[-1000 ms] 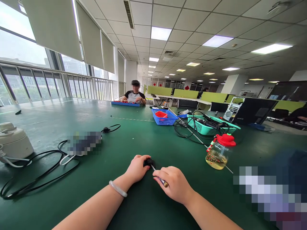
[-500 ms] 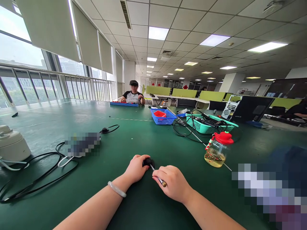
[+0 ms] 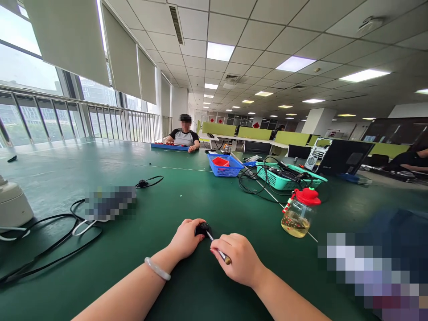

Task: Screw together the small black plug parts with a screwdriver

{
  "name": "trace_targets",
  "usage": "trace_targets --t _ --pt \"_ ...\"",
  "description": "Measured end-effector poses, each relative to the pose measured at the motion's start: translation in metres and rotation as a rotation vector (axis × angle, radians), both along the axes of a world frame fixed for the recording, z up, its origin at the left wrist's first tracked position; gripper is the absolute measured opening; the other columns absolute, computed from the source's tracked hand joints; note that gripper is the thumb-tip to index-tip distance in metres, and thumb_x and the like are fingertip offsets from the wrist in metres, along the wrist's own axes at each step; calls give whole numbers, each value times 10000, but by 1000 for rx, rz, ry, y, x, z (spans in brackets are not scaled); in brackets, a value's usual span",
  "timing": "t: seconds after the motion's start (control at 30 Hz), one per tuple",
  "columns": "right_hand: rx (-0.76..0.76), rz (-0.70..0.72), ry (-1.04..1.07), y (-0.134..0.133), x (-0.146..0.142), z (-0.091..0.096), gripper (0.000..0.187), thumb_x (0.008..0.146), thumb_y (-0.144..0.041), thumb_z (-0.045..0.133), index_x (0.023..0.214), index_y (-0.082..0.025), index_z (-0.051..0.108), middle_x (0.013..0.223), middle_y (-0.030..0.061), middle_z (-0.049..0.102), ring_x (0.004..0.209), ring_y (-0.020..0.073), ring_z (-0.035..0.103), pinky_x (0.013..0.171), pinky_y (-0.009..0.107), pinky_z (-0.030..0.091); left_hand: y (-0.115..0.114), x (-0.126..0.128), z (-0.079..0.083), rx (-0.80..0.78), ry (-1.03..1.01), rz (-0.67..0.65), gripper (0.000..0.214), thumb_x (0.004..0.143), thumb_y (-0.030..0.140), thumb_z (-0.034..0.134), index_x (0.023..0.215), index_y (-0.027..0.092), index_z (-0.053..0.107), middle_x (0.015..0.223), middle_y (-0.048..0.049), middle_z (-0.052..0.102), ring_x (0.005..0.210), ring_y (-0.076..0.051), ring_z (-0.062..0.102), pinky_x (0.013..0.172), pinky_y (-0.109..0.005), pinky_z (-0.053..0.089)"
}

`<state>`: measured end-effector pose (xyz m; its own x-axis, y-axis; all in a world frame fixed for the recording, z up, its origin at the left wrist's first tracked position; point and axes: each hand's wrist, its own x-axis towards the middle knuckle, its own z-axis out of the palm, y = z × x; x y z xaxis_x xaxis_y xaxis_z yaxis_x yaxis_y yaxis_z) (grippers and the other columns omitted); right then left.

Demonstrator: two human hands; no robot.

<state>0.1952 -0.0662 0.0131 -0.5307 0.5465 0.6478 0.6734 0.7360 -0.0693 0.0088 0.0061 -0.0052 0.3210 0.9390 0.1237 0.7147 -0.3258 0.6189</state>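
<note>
On the green table, my left hand (image 3: 187,238) is closed around a small black rounded object (image 3: 202,228), thumb and fingers on its sides. The fingers partly cover it, so its exact kind is unclear. In my right hand (image 3: 238,256) is a slim screwdriver-like tool (image 3: 220,254) with a thin metallic shaft and a brownish rear end. Its narrow tip meets the black object, or comes very close to it. The tool slants down toward me from the tip. A pale bangle (image 3: 157,269) circles my left wrist.
A bottle with a red lid (image 3: 297,216) stands to the right. Beyond are a blue basket (image 3: 224,169) and a green basket (image 3: 279,180) with cables. Black cords (image 3: 67,256) and a white appliance (image 3: 13,205) lie left. Another person (image 3: 184,133) sits at the far end.
The view has shifted slightly, moving the scene a little left. Both hands keep their grips. The far person's raised hand has come down to the table.
</note>
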Motion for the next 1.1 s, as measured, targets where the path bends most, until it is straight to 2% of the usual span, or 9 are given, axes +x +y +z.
trace_targets --t 0.43,0.7,0.8,0.93,1.1 --pt "3 12 7 1 3 1 112 862 -159 510 794 -193 593 662 -6 610 538 114 466 569 264 302 -3 1 4 14 12 -5 466 731 152 604 1190 233 609 1128 -61 661 1155 -227 539 1017 -335 412" --pt "-62 -19 15 3 4 0 124 853 -162 502 794 -195 605 687 7 619 547 119 477 576 260 319 -2 1 4 18 6 -14 451 732 148 599 1172 249 616 1135 -43 668 1171 -226 532 1026 -335 404" --pt "-177 -33 120 4 6 -1 133 862 -178 504 800 -205 617 715 9 629 580 123 513 596 254 353 -1 0 2 25 5 -22 441 738 168 594 1170 253 613 1128 -39 669 1163 -228 533 1023 -336 406" --pt "-404 -57 436 10 10 -3 115 857 -242 543 780 -213 624 740 11 624 649 137 552 623 250 402 0 0 1 20 6 -26 425 738 188 600 1157 257 616 1122 -44 661 1158 -233 529 1022 -341 407" --pt "-776 -48 936 29 18 -12 232 800 -420 624 746 -195 599 575 -39 509 446 99 455 479 246 376 -2 0 4 -2 14 -20 401 734 190 600 1127 270 630 1106 -49 648 1147 -234 535 1012 -344 413"
